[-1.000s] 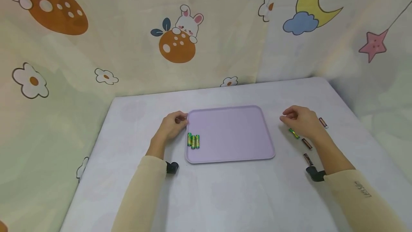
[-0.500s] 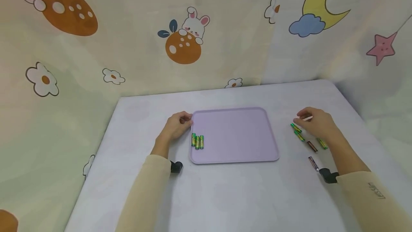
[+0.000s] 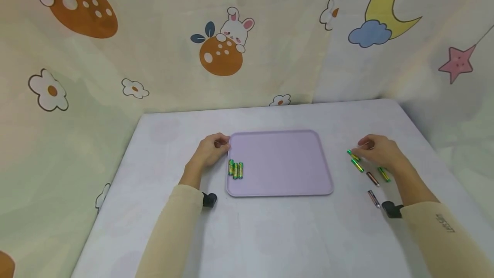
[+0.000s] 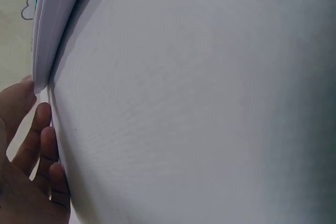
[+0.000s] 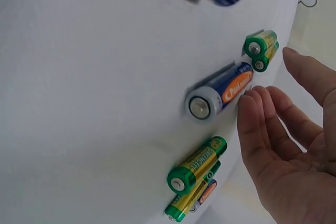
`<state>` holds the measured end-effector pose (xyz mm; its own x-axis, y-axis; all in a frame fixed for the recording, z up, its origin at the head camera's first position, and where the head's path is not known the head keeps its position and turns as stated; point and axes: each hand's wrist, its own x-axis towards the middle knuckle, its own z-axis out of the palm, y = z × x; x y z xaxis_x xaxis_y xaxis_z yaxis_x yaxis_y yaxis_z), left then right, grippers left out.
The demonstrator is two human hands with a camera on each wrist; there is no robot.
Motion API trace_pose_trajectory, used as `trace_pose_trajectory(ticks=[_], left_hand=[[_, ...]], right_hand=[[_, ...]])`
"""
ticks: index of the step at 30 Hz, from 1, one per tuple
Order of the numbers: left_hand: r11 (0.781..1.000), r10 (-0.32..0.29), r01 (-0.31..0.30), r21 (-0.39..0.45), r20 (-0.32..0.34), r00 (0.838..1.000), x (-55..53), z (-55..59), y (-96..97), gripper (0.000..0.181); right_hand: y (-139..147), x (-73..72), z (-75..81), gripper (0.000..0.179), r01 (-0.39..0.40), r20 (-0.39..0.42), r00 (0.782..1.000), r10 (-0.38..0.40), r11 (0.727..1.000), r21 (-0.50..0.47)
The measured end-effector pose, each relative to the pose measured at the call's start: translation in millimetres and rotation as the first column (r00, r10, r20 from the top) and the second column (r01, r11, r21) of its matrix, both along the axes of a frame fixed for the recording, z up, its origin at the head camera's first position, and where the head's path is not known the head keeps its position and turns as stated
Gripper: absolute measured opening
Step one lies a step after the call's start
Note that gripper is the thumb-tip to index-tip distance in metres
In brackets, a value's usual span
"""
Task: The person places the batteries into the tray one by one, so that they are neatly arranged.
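In the head view my left hand [image 3: 211, 150] is at the upper left corner of a pale purple tray [image 3: 285, 162], its thumb touching the rim [image 4: 44, 51] in the left wrist view. Several green batteries [image 3: 236, 170] lie side by side along the tray's left part. My right hand [image 3: 380, 151] is low over the table's right side, fingertips beside a green battery [image 3: 353, 155]. Seen from the right wrist, thumb and fingers stand apart with nothing between them, close to two green batteries [image 5: 261, 45] and a blue-and-orange battery [image 5: 223, 90].
More green batteries [image 5: 197, 164] lie under the right hand's palm side. Two dark batteries [image 3: 373, 198] lie nearer the front, by the black wrist camera [image 3: 391, 209]. A white cloth covers the table [image 3: 270, 235]; a patterned curtain [image 3: 162, 33] hangs behind it.
My right hand has moved right and lowered slightly, bringing green batteries into sight by its fingertips and under its wrist. My left hand has stayed at the tray's corner; the head view has shifted slightly.
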<state>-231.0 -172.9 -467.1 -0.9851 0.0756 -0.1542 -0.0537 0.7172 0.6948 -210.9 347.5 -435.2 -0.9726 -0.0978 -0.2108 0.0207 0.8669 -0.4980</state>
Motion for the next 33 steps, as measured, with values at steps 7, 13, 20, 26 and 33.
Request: trace_pose_trajectory(ticks=[7,13,20,26,33], left_hand=[[1.000,0.001,-0.001,0.002,-0.012,1.000,0.2,0.1,0.0,0.031],[1.000,-0.014,0.015,0.023,-0.025,1.000,0.6,1.5,1.8,0.032],[1.000,-0.005,0.005,0.011,-0.025,1.000,1.7,0.3,0.2,0.032],[1.000,-0.011,0.011,0.018,-0.038,0.999,-1.1,-1.8,4.6,0.031],[1.000,-0.016,0.016,0.015,-0.036,0.999,1.4,0.3,2.0,0.031]], right_hand=[[-5.9,-4.6,-5.7,0.059,-0.034,0.007,0.999,0.034,0.999,0.021],[-12.3,-4.6,-6.5,0.041,-0.017,0.005,1.000,0.016,0.999,0.043],[-24.7,-5.2,-3.9,0.034,-0.004,-0.050,0.999,0.006,1.000,0.031],[-48.4,-0.6,9.1,0.038,-0.028,-0.031,0.999,0.023,0.985,-0.171],[-102.9,0.3,7.6,0.037,-0.042,0.043,0.997,0.065,0.914,-0.404]])
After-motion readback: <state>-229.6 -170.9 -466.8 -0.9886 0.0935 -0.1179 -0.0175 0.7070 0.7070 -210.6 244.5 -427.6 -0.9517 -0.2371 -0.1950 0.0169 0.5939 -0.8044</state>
